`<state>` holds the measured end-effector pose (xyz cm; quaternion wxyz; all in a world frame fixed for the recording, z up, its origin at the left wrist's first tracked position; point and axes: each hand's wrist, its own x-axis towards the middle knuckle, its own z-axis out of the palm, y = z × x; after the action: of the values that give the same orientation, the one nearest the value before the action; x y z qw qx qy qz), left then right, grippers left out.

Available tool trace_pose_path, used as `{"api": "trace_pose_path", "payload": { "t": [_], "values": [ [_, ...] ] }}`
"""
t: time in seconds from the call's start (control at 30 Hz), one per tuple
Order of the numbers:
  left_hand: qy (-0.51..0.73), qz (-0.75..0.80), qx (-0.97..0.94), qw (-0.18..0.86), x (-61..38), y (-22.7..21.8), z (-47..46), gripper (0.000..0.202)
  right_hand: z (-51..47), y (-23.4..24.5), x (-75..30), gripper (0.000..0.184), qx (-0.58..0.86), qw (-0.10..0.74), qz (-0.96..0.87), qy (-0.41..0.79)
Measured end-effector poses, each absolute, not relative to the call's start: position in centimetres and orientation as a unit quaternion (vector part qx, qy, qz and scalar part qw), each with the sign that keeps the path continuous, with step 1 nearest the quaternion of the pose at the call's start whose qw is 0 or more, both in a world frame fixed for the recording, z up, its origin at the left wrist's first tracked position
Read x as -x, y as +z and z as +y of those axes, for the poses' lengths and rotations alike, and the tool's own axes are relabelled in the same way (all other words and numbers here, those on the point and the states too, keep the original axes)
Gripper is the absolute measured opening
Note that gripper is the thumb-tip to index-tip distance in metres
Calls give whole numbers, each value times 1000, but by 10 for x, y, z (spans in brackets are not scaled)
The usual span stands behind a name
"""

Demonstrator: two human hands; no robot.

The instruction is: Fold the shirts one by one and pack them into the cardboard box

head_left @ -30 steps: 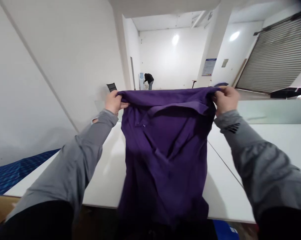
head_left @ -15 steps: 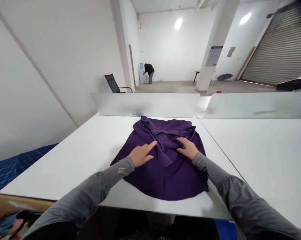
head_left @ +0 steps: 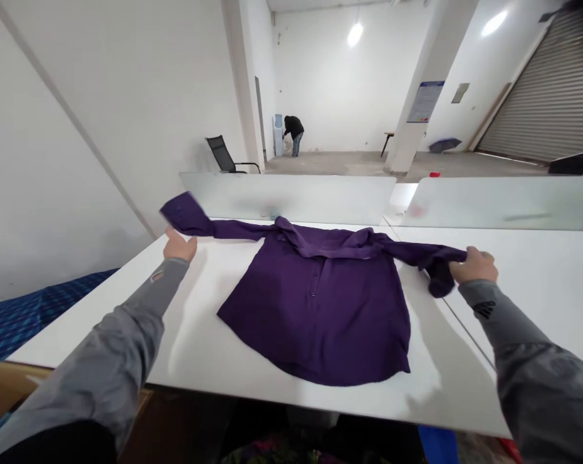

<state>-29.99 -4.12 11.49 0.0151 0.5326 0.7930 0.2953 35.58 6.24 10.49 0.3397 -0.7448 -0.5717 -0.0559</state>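
Note:
A purple button-up shirt (head_left: 320, 309) lies front-up on the white table (head_left: 209, 348), its collar toward the far divider. My left hand (head_left: 179, 246) grips the shirt's left sleeve and holds it stretched out to the left, the cuff lifted off the table. My right hand (head_left: 473, 265) is closed on the other sleeve, pulled out to the right near the seam between two tabletops. Both my arms are in grey sleeves.
Frosted divider panels (head_left: 291, 196) stand along the table's far edge. A second white table (head_left: 538, 283) adjoins on the right. A black chair (head_left: 222, 153) stands beyond the divider. A person (head_left: 293, 132) bends over far back. A blue patterned surface (head_left: 25, 316) lies at left.
The shirt went from held up in the air to lying on the table. My hands then moved from its middle outward, drawing both sleeves apart to the sides.

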Motion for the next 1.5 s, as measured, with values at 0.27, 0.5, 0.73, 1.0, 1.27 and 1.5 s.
{"api": "trace_pose_path", "payload": {
  "t": [0.27, 0.5, 0.73, 1.0, 1.27, 1.5],
  "values": [
    [133, 773, -620, -1, 236, 6, -101, 50, -83, 27, -283, 62, 387, 142, -891, 191],
    [85, 737, -668, 60, 183, 28, -108, 24, -115, 8, -255, 37, 417, 230, -878, 49],
    [12, 523, -774, 358, 204, 74, -198, 13, -148, 62, -326, 35, 419, 104, -829, 356],
    [33, 583, -811, 38, 165, 86, -176, 29, -79, 63, -280, 42, 485, 191, -834, 179],
    [85, 558, -821, -87, 117, 38, -69, 38, 10, 37, -225, 25, 527, 145, -836, -50],
    [338, 577, -738, 90, 141, 108, 6, 23, 79, 120, -214, 13, 541, 287, -770, 182]
  ]
}}
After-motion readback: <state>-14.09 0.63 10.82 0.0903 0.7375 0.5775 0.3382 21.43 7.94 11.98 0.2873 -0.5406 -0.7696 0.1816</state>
